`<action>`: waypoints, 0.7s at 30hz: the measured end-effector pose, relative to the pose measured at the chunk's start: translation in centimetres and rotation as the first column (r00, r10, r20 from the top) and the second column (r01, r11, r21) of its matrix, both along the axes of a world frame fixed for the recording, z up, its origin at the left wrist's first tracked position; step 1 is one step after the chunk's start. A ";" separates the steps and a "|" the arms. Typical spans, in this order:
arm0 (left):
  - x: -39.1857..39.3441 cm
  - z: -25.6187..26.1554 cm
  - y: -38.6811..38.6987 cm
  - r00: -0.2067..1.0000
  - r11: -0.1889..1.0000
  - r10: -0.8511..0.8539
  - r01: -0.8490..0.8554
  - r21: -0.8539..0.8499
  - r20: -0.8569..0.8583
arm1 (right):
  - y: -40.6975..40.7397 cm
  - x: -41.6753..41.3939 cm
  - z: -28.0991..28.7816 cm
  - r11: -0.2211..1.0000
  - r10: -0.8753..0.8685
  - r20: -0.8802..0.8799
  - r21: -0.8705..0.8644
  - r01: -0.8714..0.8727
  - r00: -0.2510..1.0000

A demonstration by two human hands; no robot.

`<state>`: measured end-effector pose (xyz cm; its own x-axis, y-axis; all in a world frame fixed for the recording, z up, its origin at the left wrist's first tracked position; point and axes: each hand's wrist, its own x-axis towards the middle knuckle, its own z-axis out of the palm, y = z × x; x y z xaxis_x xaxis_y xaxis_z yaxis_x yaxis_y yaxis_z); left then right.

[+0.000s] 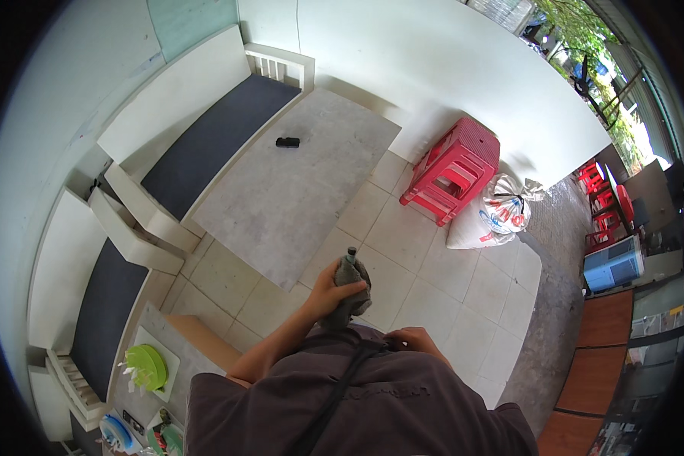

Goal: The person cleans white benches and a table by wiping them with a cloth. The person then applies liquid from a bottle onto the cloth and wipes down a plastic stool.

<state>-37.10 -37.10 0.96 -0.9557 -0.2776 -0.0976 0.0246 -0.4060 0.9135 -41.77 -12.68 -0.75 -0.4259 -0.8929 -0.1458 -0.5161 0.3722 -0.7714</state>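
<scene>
My left hand (326,293) is closed around a grey cloth (346,305) wrapped about what looks like a small bottle. Only the bottle's neck and dark cap (351,251) stick out above the cloth, so the rest of it is hidden. Low at my waist, my right hand (411,340) has curled fingers against the hem of my dark shirt (370,393). Whether those fingers pinch the fabric is not visible. Ahead of my left hand stands a grey stone-patterned table (296,194), with a small black object (288,142) lying on it.
White benches with dark seats (222,142) line the left wall. Stacked red plastic stools (456,171) and a tied white sack (487,219) stand by the white partition (422,62). A second table (126,365) at lower left bears a green container (148,367). Tiled floor (399,251) lies ahead.
</scene>
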 end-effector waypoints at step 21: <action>-1.6 4.5 -1.7 0.992 0.585 0.044 -0.119 -0.802 -0.115 | -14.1 -6.2 9.2 0.911 -0.101 0.130 -0.387 0.144 0.986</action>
<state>-38.69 -38.77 5.43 -0.9183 -0.2838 0.2759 0.1022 0.5032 0.8581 -47.96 -26.80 8.42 -0.5374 -0.8285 0.1575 -0.3943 0.0817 -0.9154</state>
